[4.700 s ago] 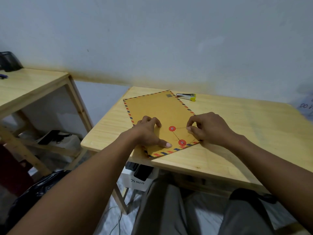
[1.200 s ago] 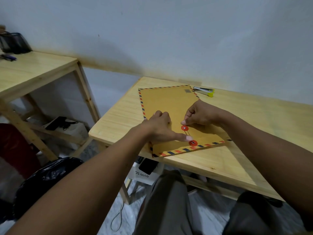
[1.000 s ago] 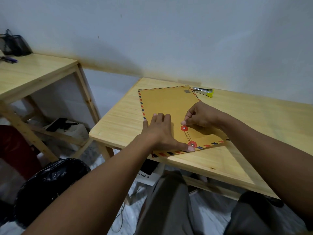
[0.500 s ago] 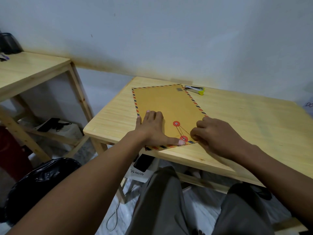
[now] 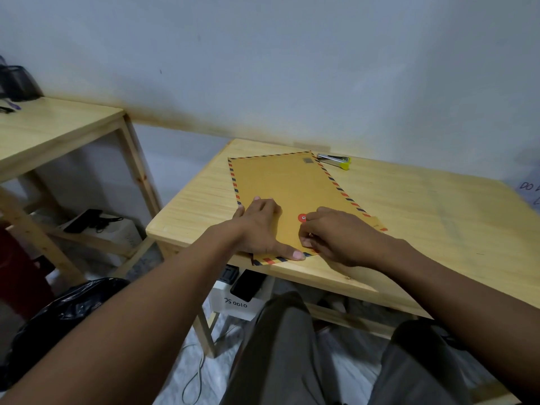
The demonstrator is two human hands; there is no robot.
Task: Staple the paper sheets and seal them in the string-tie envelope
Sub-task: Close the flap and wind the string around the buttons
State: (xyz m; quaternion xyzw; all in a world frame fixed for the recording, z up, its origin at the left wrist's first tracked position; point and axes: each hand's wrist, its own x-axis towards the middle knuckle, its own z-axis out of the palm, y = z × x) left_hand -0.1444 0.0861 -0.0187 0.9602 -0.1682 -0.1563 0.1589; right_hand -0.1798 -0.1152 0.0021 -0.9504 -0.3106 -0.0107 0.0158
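Observation:
A brown string-tie envelope [image 5: 283, 185] with a red-and-blue striped border lies flat on the wooden table [image 5: 423, 206]. My left hand [image 5: 260, 226] presses flat on its near left part, thumb stretched along the near edge. My right hand [image 5: 336, 235] has its fingers pinched together just below the upper red disc [image 5: 302, 218], apparently on the thin string; the lower disc is hidden under it. A silver and yellow stapler [image 5: 334, 160] rests past the envelope's far right corner. No paper sheets show.
A second wooden table [image 5: 43, 133] stands to the left with dark items on top and on its lower shelf. A black plastic bag [image 5: 58, 314] sits on the floor at left. A white box marked "JS 0010" [image 5: 235, 302] lies under the table.
My right hand has circled around the discs with the string, from above the upper disc to the right of the lower one, and now covers the lower disc. My left hand stays pressed on the envelope.

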